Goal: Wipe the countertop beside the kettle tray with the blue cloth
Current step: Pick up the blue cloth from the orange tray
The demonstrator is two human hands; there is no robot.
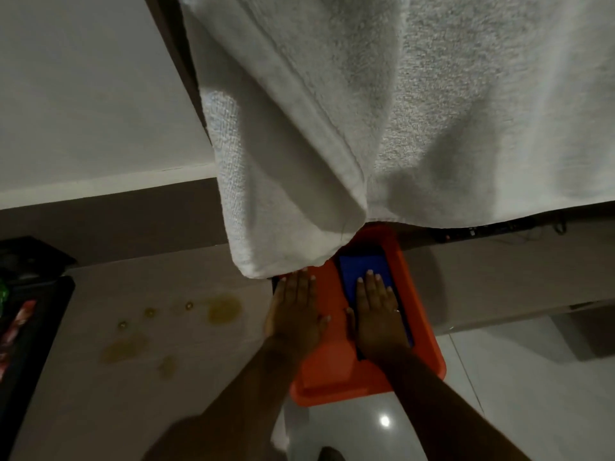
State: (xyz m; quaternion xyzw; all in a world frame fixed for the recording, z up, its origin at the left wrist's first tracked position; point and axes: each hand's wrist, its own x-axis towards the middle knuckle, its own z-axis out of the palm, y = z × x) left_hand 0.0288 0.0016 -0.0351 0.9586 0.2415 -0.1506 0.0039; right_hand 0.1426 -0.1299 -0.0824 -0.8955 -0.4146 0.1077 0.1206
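Observation:
A folded blue cloth (362,272) lies in an orange tray (332,371) at the right end of the pale countertop (186,377). My right hand (377,319) rests flat on the cloth, fingers spread. My left hand (294,309) lies flat on the tray's left side, fingers extended, holding nothing. Yellowish spill patches (223,307) and droplets mark the countertop to the left of the tray. A black tray (43,331) sits at the far left edge; no kettle shows on it.
A large white towel (382,121) hangs down from above and covers the upper middle of the view, touching the orange tray's far end. The orange tray overhangs the counter's front edge above a glossy white tiled floor (499,394). Packets lie in the black tray.

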